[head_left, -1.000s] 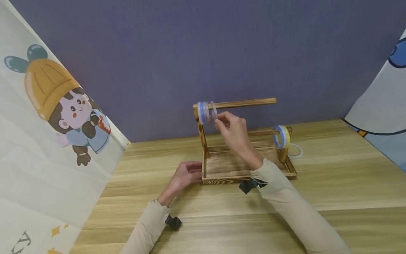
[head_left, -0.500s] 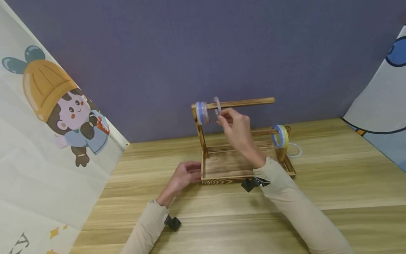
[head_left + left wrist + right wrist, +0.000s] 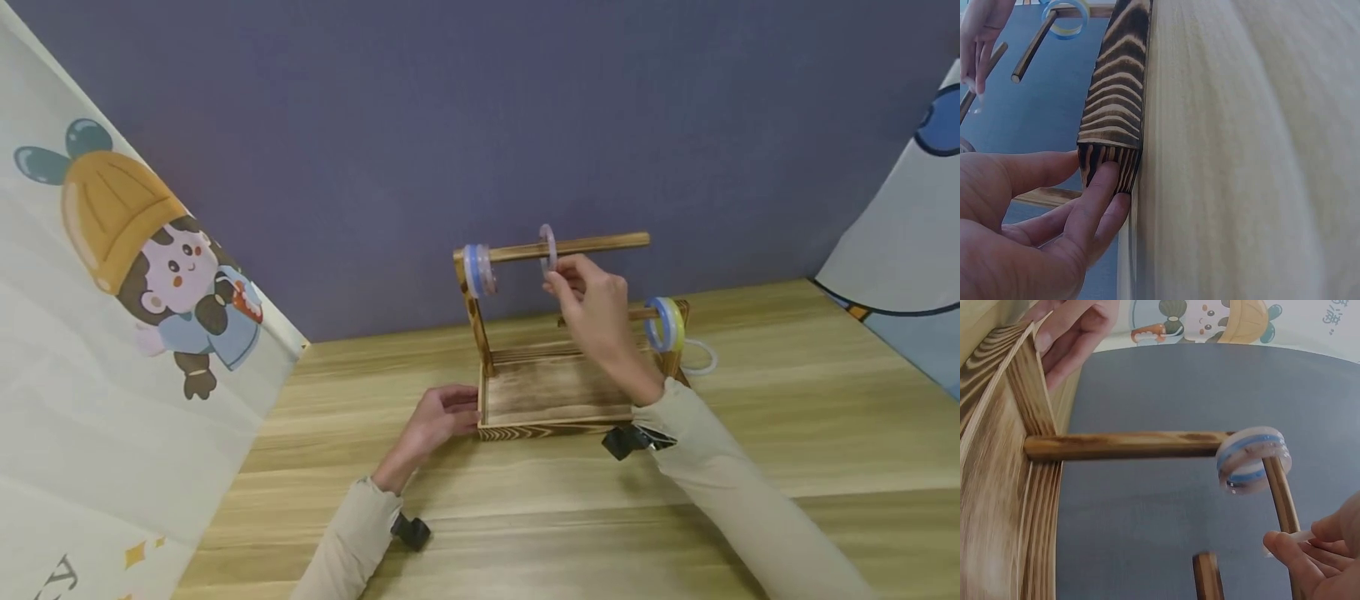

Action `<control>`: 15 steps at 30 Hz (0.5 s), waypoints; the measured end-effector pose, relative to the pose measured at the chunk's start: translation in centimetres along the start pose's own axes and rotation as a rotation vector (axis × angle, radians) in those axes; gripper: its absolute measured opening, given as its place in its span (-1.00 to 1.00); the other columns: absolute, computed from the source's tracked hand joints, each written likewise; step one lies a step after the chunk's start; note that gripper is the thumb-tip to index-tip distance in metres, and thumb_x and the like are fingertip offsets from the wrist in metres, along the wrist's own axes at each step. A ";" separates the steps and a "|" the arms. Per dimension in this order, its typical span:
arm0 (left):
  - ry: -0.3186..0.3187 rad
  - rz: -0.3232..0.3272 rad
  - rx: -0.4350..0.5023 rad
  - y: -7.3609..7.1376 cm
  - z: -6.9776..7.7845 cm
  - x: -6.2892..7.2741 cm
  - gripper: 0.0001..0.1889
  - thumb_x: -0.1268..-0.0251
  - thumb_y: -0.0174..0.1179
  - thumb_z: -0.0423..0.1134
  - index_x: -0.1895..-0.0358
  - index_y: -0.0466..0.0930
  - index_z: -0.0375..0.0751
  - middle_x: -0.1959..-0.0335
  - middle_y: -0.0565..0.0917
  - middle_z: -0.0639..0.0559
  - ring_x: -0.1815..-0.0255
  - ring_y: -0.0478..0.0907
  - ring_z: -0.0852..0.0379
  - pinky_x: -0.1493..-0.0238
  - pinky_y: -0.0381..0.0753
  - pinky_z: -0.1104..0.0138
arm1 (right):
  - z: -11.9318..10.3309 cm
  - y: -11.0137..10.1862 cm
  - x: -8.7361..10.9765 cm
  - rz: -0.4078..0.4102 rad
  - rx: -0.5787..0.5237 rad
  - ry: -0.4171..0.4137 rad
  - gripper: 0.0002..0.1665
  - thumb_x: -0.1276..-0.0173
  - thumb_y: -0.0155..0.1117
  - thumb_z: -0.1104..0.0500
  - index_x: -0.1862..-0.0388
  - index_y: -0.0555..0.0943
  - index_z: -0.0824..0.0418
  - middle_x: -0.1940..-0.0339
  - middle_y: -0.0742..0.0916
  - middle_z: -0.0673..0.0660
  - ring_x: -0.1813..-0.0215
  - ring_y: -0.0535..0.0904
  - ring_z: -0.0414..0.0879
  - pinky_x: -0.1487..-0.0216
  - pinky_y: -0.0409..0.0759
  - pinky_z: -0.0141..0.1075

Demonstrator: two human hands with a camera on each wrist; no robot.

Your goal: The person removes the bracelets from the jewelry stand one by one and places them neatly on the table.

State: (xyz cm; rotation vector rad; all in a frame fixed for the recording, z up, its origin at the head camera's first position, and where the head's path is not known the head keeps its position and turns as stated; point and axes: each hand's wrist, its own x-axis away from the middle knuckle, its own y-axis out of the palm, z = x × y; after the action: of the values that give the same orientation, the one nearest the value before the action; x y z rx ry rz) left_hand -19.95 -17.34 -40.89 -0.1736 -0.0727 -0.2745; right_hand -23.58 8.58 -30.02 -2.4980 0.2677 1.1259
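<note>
My right hand (image 3: 596,312) pinches a thin translucent pale-lilac bangle (image 3: 545,238) between thumb and fingers. The bangle encircles the upper bar (image 3: 600,244) of a wooden display stand, near the bar's middle. Several bangles (image 3: 480,270), clear, blue and pinkish, hang bunched at the bar's left end by the post; the right wrist view shows them as a stack (image 3: 1252,450). My left hand (image 3: 435,417) rests with extended fingers against the left end of the stand's tray (image 3: 555,392). In the left wrist view its fingertips press the striped end face (image 3: 1100,156).
Blue and yellow bangles (image 3: 666,325) hang on the lower bar at the right post. A whitish bangle (image 3: 701,357) lies on the table (image 3: 510,517) behind the stand's right side. A dark blue panel (image 3: 375,167) stands behind, with printed cloth (image 3: 112,467) at the left.
My right hand has drawn the pale-lilac bangle rightward along the upper bar, away from the bunched bangles. The left hand has stayed at the tray's end.
</note>
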 end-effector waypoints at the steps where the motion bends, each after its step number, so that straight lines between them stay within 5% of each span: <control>1: 0.001 0.002 0.000 0.0 0.0 0.0 -0.51 -0.25 0.19 -0.60 -0.26 0.37 -0.63 -0.14 0.53 -0.53 -0.08 0.61 -0.28 -0.04 0.75 0.18 | 0.1 -0.3 0.0 0.006 0.005 -0.004 -0.81 -0.47 0.21 0.31 0.07 0.62 0.44 0.21 0.77 0.29 0.19 0.76 0.02 0.14 0.78 -0.30; 15: 0.001 -0.001 -0.011 -0.1 -0.1 0.0 -0.49 -0.25 0.20 -0.57 -0.27 0.36 -0.63 -0.15 0.52 -0.53 -0.05 0.63 -0.21 -0.03 0.76 0.18 | 1.0 -4.1 0.2 0.037 0.057 -0.003 -0.81 -0.45 0.22 0.34 0.08 0.62 0.48 0.20 0.76 0.35 0.21 0.76 0.11 0.17 0.58 -0.75</control>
State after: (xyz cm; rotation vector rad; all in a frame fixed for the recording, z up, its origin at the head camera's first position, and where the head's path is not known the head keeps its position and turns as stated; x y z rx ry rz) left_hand -19.97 -17.43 -41.02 -0.1842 -0.0699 -0.2763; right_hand -22.78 12.69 -29.65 -2.4507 0.3420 1.1206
